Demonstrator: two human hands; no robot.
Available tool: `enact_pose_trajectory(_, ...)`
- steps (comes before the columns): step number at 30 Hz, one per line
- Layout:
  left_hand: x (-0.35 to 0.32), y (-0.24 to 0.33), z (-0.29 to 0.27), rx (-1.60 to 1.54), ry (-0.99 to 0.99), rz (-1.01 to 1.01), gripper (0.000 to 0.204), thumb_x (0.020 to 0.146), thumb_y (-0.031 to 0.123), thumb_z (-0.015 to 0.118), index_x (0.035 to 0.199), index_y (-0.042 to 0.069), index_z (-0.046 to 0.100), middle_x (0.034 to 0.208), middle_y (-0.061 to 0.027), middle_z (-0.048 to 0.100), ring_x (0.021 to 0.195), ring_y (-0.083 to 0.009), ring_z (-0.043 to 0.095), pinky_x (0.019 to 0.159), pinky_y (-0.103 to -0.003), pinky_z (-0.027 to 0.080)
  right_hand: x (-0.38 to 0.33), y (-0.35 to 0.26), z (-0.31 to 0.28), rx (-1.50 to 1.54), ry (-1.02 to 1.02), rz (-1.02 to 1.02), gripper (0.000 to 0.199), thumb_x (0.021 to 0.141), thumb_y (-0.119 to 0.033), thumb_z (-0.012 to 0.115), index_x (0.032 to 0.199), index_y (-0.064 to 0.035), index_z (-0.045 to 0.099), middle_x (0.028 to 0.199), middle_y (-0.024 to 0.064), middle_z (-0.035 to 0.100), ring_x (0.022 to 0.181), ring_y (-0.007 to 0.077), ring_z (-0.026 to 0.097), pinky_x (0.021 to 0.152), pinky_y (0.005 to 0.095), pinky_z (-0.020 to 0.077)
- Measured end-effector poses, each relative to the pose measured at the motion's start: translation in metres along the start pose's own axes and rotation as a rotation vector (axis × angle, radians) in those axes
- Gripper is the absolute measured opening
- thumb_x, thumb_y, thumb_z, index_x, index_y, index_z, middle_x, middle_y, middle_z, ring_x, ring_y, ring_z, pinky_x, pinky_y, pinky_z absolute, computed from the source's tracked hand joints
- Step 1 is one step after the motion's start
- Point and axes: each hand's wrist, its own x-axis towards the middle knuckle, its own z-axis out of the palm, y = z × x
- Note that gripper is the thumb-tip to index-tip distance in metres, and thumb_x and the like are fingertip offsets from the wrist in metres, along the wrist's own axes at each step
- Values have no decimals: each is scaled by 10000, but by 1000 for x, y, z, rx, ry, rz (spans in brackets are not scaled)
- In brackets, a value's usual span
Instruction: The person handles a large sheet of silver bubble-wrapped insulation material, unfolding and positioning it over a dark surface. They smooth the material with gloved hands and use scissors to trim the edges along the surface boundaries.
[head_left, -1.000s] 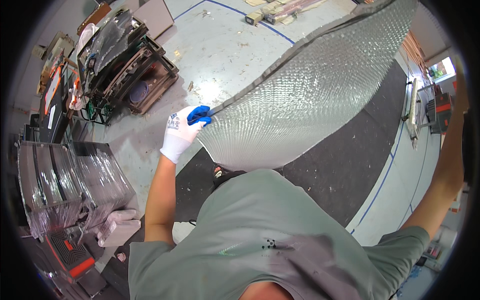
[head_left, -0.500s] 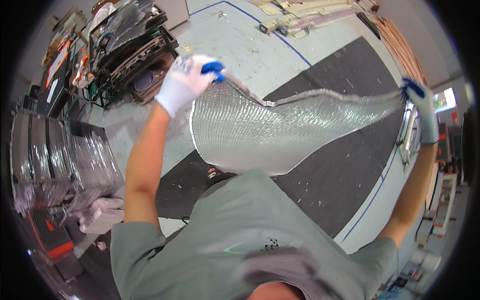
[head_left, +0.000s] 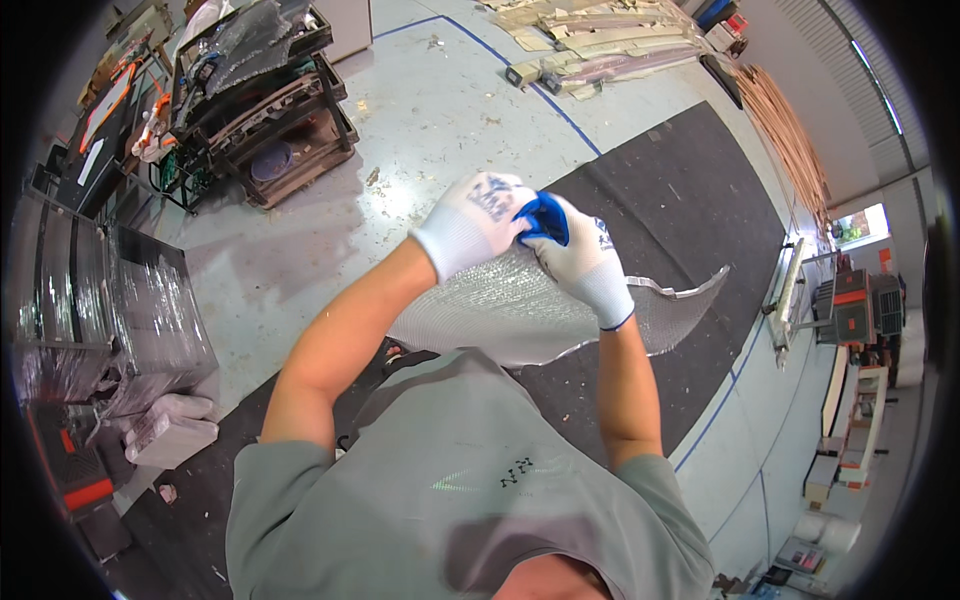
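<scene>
At the left edge of the view stand racks wrapped in clear plastic film, and beyond them, farther off, a dark metal cart loaded with trays and plastic-covered parts. Toward the middle, the left hand, in a white glove, is closed on the top edge of a silvery bubble-wrap sheet, and the right hand, in a white glove with blue fingertips, is pressed against it, closed on the same gathered edge. The sheet hangs from both hands in front of the person's chest, above the floor, and its free end curls out to the right over the dark mat. With both grips bunched at one spot and the rest of the sheet unsupported, the loose tail could probably sag, fold crookedly or brush the gritty floor; the slick film might also slip between the gloved fingers if the pinch eases. Underfoot is pale grey concrete floor, scuffed and littered with small scraps, crossed by a blue tape line that borders the mat. Far off lie flat cardboard and wooden boards, then a bundle of copper-coloured rods, and at the right edge, shelves of boxes beside a bright window.
</scene>
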Motion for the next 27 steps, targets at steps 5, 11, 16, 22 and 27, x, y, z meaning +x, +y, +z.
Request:
enact_pose_trajectory(5,-46,-15,21,-326,36,-155,263,874,177,721,1106,56,701,1059,-157,702,987,-318,684,892,-389,537,-4,8,16,-108,-58,34,335,892,-20,698,1221,42,683,1110,181,765,1027,227,750,883,316,562)
enact_pose_trajectory(11,-91,-35,41,-917,129,-482,385,827,82,799,1194,5,709,1029,-85,760,948,-156,688,868,-335,542,-25,16,32,-32,70,88,366,882,23,663,1244,66,683,1117,165,773,1010,157,729,917,283,548)
enact_pose_trajectory(16,-97,-30,61,-749,-36,-562,273,828,64,728,1098,25,732,922,-95,753,828,-148,677,810,-315,535,-29,31,37,17,34,16,398,889,13,700,1284,38,653,1133,173,757,1068,201,733,941,316,555)
enact_pose_trajectory(22,-100,-15,80,-560,12,-545,224,868,261,688,1026,107,728,981,-133,740,942,-351,700,826,-436,544,-22,34,55,-175,-175,53,434,895,-69,712,1321,-34,635,1187,180,728,1124,325,702,948,372,551)
enact_pose_trajectory(27,-112,-13,84,-602,72,-519,226,869,254,708,1041,109,721,988,-147,730,947,-359,697,825,-438,543,-26,26,46,-277,-194,-14,352,893,-54,668,1244,-35,680,1138,189,728,1068,371,701,896,403,550)
